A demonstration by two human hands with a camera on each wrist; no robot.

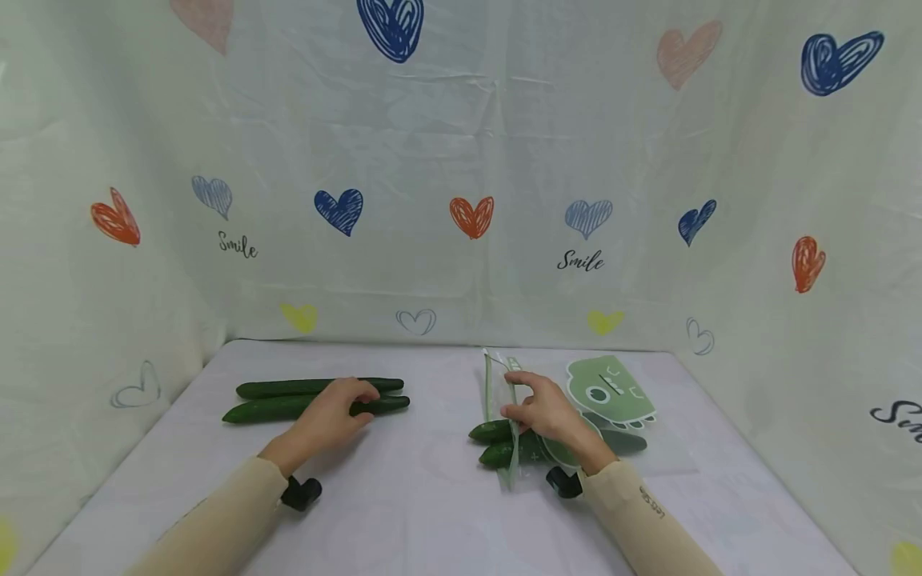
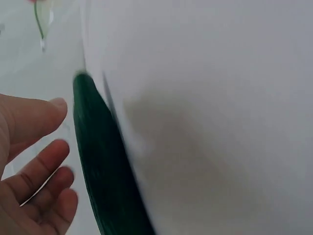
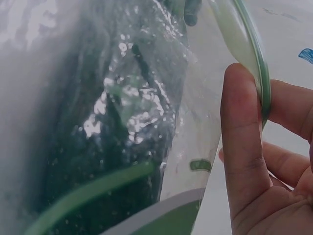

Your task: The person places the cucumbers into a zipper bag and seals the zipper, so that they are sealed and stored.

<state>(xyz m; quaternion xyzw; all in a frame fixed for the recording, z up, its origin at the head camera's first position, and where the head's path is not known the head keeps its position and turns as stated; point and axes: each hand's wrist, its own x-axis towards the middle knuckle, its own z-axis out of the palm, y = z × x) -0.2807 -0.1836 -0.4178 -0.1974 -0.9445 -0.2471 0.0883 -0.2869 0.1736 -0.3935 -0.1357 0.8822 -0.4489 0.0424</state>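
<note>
Two long dark-green cucumbers lie side by side at the left: a front cucumber (image 1: 262,412) and a rear cucumber (image 1: 277,390). My left hand (image 1: 331,416) hovers over their right half. In the left wrist view its thumb and loosely bent fingers (image 2: 54,156) stand apart beside a cucumber (image 2: 105,161), with nothing between them. At the right lies a clear zip bag (image 1: 608,384) printed with a green cartoon face. Tips of two more cucumbers (image 1: 495,456) stick out of its mouth. My right hand (image 1: 551,408) pinches the bag's green-edged opening (image 3: 264,83) between thumb and finger.
White cloth covers the table (image 1: 425,496). A hanging curtain (image 1: 410,272) with printed hearts encloses the back and both sides. Dark wrist cameras (image 1: 301,494) sit under both cuffs.
</note>
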